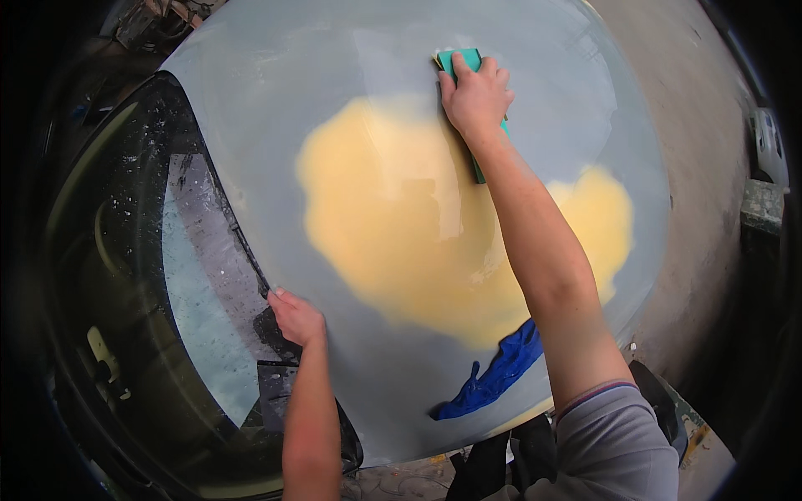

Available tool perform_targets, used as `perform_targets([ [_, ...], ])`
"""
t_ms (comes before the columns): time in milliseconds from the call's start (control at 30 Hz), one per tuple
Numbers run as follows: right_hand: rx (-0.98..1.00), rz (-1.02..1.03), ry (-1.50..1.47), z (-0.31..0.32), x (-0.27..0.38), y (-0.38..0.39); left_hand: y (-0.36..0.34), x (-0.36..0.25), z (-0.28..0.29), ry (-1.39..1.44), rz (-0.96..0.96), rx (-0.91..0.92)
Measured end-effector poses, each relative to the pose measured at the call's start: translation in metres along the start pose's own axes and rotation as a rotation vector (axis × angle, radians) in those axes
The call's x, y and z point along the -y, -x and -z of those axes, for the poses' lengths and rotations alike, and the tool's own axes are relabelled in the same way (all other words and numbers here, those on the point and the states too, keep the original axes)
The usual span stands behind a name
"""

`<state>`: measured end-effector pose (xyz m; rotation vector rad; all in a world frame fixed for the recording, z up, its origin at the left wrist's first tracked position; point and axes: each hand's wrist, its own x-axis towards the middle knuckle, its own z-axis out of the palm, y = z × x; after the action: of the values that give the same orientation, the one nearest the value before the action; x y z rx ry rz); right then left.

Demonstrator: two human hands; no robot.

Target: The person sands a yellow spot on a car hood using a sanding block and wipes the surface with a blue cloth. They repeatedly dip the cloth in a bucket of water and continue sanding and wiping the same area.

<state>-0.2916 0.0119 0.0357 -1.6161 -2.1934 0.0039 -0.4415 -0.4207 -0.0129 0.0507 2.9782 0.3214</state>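
A car hood (276, 100) in grey primer, with a large yellow filler patch (384, 225) across its middle, lies before me. My right hand (478, 96) is stretched over it, fingers wrapped on a long green sanding block (459, 60) pressed flat at the patch's far edge. Part of the block is hidden under my palm and wrist. At the hood's left edge, beside the windshield, my left hand (297, 317) rests with its fingers curled over the rim. Whether it grips anything besides that edge cannot be seen.
A crumpled blue cloth (493, 380) lies on the hood near my right arm. The dark windshield (125, 250), spotted with drops, is on the left. Concrete floor (693, 108) runs along the right, with a grey block-shaped object (762, 206) farther off. Clutter (163, 21) sits at the far left.
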Motion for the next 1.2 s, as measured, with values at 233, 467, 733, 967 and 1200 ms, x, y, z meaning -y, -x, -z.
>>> perform_targets([
  [233, 0.127, 0.231, -0.127, 0.054, 0.022, 0.196, -0.004, 0.018, 0.016, -0.022, 0.046, -0.028],
  [467, -0.018, 0.012, -0.032, 0.018, -0.018, 0.047, -0.005, 0.007, -0.003, 0.017, -0.017, -0.008],
  [733, 0.121, 0.163, -0.094, 0.082, -0.008, 0.225, -0.004, 0.017, 0.016, -0.019, 0.054, 0.024],
  [967, 0.026, 0.006, -0.036, 0.057, -0.019, 0.153, -0.006, 0.01, 0.003, 0.006, -0.018, -0.017],
  [1200, 0.058, 0.045, -0.022, 0.057, -0.026, 0.155, -0.005, 0.01, 0.009, -0.011, 0.033, 0.007],
])
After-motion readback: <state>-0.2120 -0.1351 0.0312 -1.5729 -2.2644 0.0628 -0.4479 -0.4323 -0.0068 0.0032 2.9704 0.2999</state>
